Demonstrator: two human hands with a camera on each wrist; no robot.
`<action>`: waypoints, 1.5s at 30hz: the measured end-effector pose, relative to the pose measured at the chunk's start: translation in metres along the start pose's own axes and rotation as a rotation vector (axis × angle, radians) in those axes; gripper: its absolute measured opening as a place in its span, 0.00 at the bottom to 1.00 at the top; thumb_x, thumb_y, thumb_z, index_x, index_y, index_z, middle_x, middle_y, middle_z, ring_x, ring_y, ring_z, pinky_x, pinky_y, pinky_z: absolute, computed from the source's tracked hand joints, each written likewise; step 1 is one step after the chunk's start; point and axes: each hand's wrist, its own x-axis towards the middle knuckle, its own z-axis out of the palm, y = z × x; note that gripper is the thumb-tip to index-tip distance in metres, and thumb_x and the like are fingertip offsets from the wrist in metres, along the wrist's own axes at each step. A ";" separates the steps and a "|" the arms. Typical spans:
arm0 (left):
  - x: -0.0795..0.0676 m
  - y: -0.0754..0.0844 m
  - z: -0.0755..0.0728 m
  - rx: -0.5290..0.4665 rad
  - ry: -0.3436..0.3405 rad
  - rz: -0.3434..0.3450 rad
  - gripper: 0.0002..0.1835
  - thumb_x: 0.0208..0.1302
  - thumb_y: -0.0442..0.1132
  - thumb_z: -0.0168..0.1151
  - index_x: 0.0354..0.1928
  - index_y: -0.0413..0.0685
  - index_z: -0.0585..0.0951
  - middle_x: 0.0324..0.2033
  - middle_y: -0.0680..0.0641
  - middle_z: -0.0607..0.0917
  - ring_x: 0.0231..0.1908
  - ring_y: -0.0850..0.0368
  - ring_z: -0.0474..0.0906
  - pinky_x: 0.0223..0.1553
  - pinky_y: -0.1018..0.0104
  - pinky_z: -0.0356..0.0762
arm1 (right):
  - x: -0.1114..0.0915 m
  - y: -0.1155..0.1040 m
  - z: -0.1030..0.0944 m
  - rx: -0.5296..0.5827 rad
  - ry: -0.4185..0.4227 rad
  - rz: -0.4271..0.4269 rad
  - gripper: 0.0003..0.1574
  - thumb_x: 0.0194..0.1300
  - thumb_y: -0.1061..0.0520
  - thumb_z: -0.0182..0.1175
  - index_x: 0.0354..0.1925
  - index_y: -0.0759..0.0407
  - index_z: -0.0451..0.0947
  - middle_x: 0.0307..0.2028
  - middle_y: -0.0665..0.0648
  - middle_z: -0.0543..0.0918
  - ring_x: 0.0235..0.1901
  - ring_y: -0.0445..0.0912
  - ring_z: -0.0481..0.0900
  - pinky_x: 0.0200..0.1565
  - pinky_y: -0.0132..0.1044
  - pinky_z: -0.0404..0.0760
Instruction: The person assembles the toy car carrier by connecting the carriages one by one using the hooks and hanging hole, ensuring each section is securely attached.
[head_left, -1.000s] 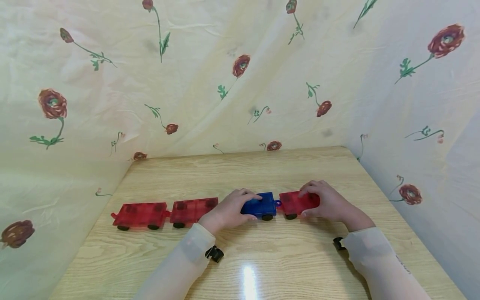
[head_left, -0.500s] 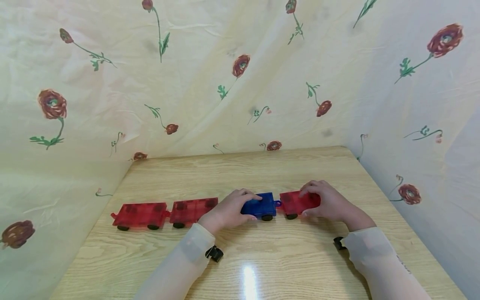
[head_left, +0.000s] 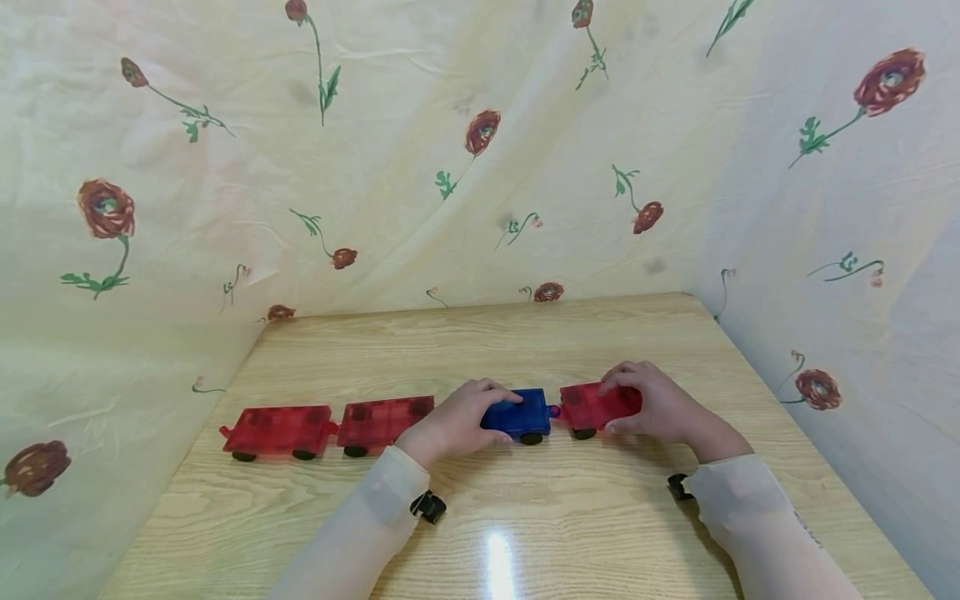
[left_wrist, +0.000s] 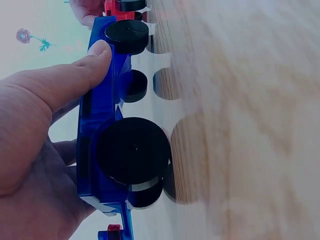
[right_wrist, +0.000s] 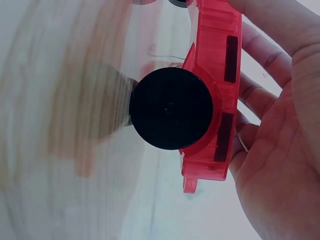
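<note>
My left hand (head_left: 459,421) grips a translucent blue toy train car (head_left: 528,414) by its sides, thumb on the near edge. In the left wrist view the blue car's black wheels (left_wrist: 133,151) show beside the wood surface. My right hand (head_left: 654,403) grips a red toy train car (head_left: 588,406) at its right end, its thumb along the near side. A small coupling (head_left: 555,411) sits between the blue car and this red one, their ends meeting there. The right wrist view shows one large black wheel (right_wrist: 171,108) and a red hook (right_wrist: 189,184) on the held red car.
Two more red cars stand left of my left hand, the far-left car (head_left: 277,431) and the inner car (head_left: 384,422), joined end to end. All are in one row across the wooden table (head_left: 570,525). A flowered cloth (head_left: 405,167) hangs behind and along both sides.
The blue car and the two red cars on the left have shifted very slightly left. Both hands keep their hold, and the right red car is almost still.
</note>
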 end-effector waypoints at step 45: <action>-0.070 -0.061 -0.029 0.040 0.105 -0.125 0.46 0.59 0.54 0.80 0.78 0.61 0.69 0.72 0.52 0.71 0.72 0.46 0.65 0.67 0.43 0.72 | -0.003 -0.007 -0.005 -0.087 -0.024 0.079 0.46 0.46 0.44 0.87 0.63 0.51 0.83 0.59 0.60 0.78 0.59 0.61 0.72 0.46 0.55 0.87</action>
